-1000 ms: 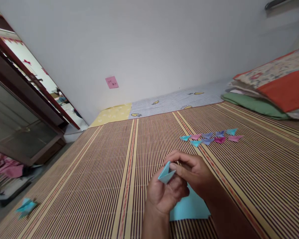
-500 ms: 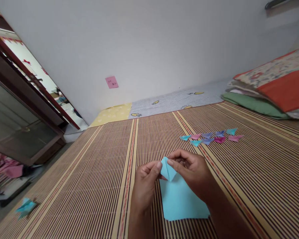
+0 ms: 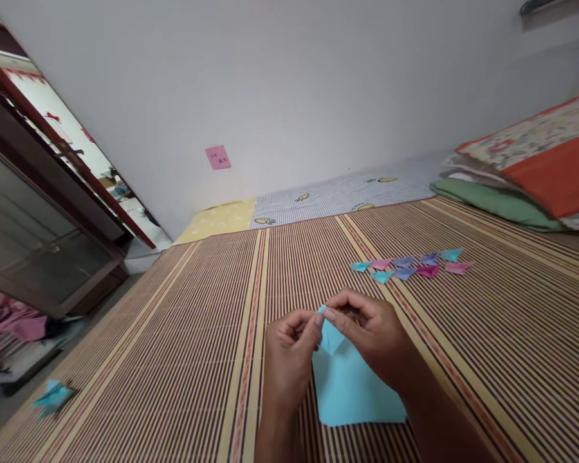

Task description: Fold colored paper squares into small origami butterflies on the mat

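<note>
Both hands meet just above the near edge of the striped mat [image 3: 183, 334]. The left hand [image 3: 289, 350] and the right hand [image 3: 371, 337] pinch a small folded blue paper [image 3: 329, 335] between thumb and fingertips, tight on it from both sides. It looks like a fold is being pressed flat. Next the crease likely needs a firm, careful squeeze so the point stays sharp. A flat blue sheet [image 3: 357, 392] lies on the mat under the hands. Farther up the mat sits a row of little folded pieces [image 3: 408, 267].
</note>
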Tool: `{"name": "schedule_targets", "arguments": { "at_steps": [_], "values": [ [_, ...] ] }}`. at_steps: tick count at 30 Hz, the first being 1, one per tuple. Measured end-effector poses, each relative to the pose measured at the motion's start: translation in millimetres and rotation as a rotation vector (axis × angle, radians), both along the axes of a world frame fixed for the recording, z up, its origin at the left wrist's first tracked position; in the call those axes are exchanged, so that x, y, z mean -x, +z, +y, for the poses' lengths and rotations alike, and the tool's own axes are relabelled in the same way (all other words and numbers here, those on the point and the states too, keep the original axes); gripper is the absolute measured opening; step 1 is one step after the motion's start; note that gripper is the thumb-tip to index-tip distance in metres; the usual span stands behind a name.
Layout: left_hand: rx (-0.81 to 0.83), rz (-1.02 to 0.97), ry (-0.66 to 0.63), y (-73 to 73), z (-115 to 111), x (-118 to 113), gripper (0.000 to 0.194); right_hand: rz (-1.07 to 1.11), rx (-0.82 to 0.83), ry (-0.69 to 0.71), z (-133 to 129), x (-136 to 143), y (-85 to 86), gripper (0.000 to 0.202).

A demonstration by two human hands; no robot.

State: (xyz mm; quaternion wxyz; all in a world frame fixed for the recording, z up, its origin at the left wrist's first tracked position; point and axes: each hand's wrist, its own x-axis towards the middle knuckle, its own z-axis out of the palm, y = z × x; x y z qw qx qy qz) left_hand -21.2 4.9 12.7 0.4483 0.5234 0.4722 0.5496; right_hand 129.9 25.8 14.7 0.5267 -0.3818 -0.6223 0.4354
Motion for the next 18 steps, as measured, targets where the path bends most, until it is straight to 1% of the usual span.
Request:
{"name": "schedule_targets", "arguments": {
  "at_steps": [3, 6, 8, 10, 13, 16, 18],
  "values": [
    [0.014, 0.005, -0.043, 0.7, 0, 2, 0.029, -0.026, -0.001, -0.013, -1, 0, 0.7, 0.017],
    [0.022, -0.034, -0.165, 1.9, 0, 9, 0.031, -0.002, 0.026, 0.009, -1, -1, -0.9, 0.021],
    [0.036, -0.056, -0.247, 3.1, -1, 13, 0.027, 0.027, 0.04, 0.03, 0, -2, -2.0, 0.021],
    [0.053, -0.066, -0.292, 4.5, -1, 16, 0.025, 0.046, 0.056, 0.05, 0, -2, -2.3, 0.022],
    [0.062, -0.058, -0.259, 5.8, -2, 14, 0.026, 0.041, 0.059, 0.054, 0, 0, -2.0, 0.021],
    [0.07, -0.038, -0.182, 5.5, -2, 10, 0.027, -0.002, 0.0, 0.012, 0, 1, -2.3, 0.019],
    [0.071, -0.021, -0.144, 4.7, -1, 7, 0.029, -0.021, -0.026, 0.01, 0, 2, -3.0, 0.019]
  ]
}}
